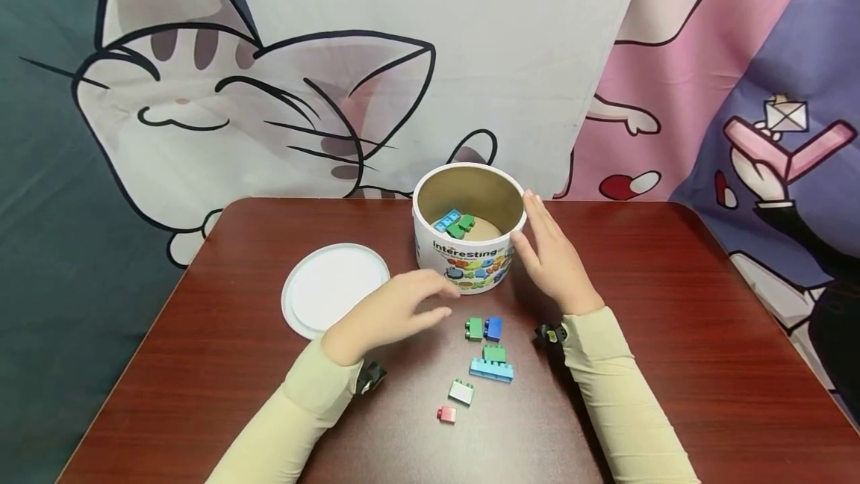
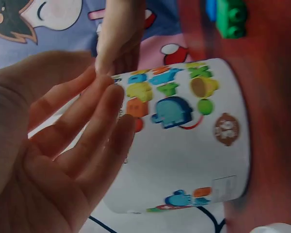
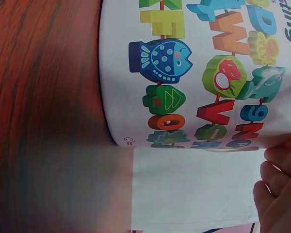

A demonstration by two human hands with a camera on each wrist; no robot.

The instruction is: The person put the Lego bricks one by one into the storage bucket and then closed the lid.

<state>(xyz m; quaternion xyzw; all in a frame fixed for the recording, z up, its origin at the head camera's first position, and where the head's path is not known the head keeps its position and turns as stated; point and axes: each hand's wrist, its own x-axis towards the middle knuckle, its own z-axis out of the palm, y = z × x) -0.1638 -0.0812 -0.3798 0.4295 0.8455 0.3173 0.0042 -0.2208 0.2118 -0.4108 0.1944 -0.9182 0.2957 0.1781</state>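
A white round bucket (image 1: 428, 249) printed with "Interesting" and colourful pictures stands uncovered at the table's back. Inside lie blue (image 1: 446, 221) and green building bricks (image 1: 457, 231). My right hand (image 1: 559, 267) rests its straight fingers along the bucket's right side, by the rim. In front of the bucket's lower left hovers my left hand (image 1: 393, 311), empty, its fingers loosely bent. Closer to me are a green brick (image 1: 474, 329) beside a dark blue brick (image 1: 493, 329), another green brick (image 1: 494, 353) against a long light-blue brick (image 1: 491, 370), a white brick (image 1: 460, 392) and a pink brick (image 1: 446, 414).
A round white lid (image 1: 329, 282) lies flat left of the bucket, partly behind my left hand. The reddish-brown table (image 1: 672, 364) ends just behind the bucket, where a cartoon-printed cloth (image 1: 524, 43) hangs.
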